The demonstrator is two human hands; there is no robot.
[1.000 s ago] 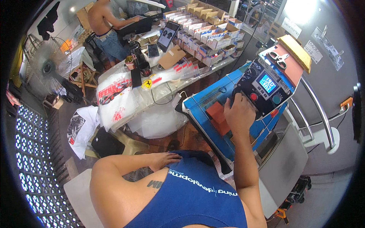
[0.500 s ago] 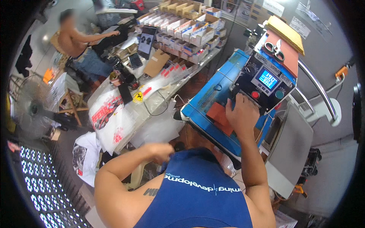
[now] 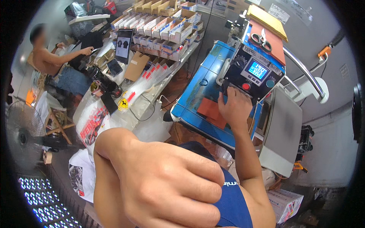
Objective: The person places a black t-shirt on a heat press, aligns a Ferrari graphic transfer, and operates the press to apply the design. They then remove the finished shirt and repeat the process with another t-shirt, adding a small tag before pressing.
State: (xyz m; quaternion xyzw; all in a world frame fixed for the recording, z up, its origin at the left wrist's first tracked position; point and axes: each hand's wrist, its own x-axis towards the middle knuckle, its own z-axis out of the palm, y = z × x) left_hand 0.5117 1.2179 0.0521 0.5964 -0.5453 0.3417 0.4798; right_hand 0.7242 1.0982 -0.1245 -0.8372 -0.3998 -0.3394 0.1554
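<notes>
My left hand (image 3: 171,182) is large and close at the bottom centre, its back toward me. Its fingers are curled closed, and the palm side is hidden. My right hand (image 3: 236,107) is at the lower front of the black control box (image 3: 255,72) of a heat press, below a red button (image 3: 246,87). Its fingers are bent against the box and the thumb points up beside them; whatever they grip is hidden. A lit display (image 3: 259,71) shows on the box. Under the wrist, reddish-orange sheets (image 3: 208,108) lie on the blue press table (image 3: 197,91).
Scissors (image 3: 261,41) lie on top of the press beside a curved metal handle (image 3: 308,72). Left of it, a plastic-covered table (image 3: 146,91) carries a phone (image 3: 114,67), a tablet (image 3: 123,45) and box trays (image 3: 159,28). Another person (image 3: 57,62) works at the far left near a fan (image 3: 24,133).
My left hand has come up from beside the blue shirt to close in front of the view. The view has shifted slightly; my right hand stays at the control box.
</notes>
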